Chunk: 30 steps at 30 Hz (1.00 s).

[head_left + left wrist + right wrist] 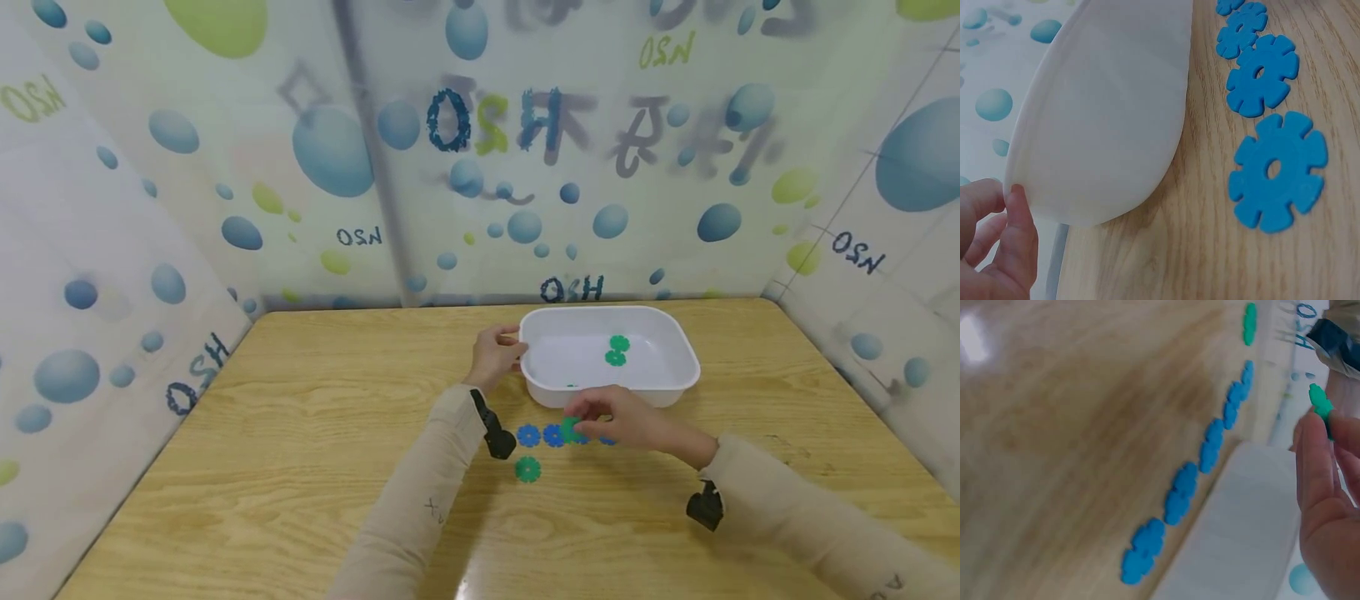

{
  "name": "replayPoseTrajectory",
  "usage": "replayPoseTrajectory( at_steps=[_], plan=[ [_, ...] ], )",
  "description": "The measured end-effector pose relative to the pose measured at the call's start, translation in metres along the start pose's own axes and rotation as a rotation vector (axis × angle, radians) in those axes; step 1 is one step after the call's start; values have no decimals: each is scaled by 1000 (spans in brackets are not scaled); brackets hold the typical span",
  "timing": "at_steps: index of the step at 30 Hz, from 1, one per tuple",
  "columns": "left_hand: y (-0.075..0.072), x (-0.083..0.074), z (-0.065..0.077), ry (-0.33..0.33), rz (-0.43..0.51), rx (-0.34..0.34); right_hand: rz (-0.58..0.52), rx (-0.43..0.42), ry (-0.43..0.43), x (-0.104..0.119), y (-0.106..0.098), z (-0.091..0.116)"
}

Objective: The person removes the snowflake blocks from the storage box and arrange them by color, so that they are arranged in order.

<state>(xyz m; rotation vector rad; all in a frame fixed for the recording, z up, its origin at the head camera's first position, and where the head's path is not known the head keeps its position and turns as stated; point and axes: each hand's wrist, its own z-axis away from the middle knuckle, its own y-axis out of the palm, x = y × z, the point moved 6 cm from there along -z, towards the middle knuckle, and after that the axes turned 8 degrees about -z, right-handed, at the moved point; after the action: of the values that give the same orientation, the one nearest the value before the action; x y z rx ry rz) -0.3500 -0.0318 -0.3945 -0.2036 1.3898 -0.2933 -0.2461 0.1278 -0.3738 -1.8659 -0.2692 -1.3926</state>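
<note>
My left hand (495, 357) pinches the left end of a white plastic basin (607, 398); in the left wrist view its thumb and fingers meet at the rim. Over the table just in front of the basin, my right hand (626, 421) pinches a green snowflake disc (1319, 400) between thumb and fingertips. Below that hand runs a row of blue snowflake discs (1280, 172), partly hidden by it in the head view. Another green disc (528, 469) lies on the table, nearer me than the left end of the row.
Inside the basin lie two green discs (616, 358), with a sliver of green showing behind its near rim. The wooden table (300, 417) backs onto a patterned curtain (465, 208), and similar sheets stand at both sides.
</note>
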Motion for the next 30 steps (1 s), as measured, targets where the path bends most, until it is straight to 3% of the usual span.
replayPoseTrajectory(
  at_steps=[15,30],
  plan=[
    [1,3,-2,3,14,-12,52,74,55,-25,36,-1],
    [0,-1,1,0,21,-21,177,27,67,-23,41,-5]
  ],
)
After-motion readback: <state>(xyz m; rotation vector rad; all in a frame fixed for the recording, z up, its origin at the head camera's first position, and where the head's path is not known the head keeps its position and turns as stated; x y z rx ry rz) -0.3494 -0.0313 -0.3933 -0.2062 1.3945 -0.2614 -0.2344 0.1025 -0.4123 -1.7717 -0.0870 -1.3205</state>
